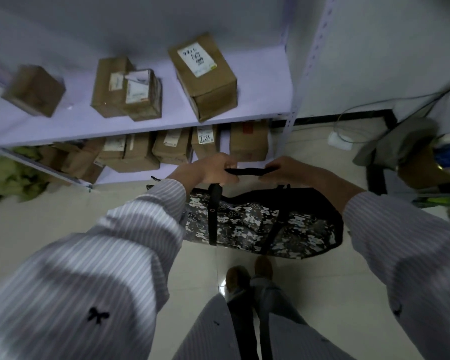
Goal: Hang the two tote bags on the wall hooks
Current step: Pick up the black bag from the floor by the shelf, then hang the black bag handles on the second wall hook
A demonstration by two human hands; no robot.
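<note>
Black tote bag (pixel 263 224) handle (pixel 244 171) clenched in both hands (pixel 213 170), boxes (pixel 205 74) labelled "1166", "7781".

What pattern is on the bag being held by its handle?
The tote bag is black with a white bear-like print, seen in the head view.

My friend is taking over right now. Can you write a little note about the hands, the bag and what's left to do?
Left hand: shut on the strap.
Right hand: shut on the same strap.
The bag hangs from it above the floor, in front of the shelf of boxes.
No hooks or second bag in view.
Done: nothing hung yet. Left: hang both bags.
</note>
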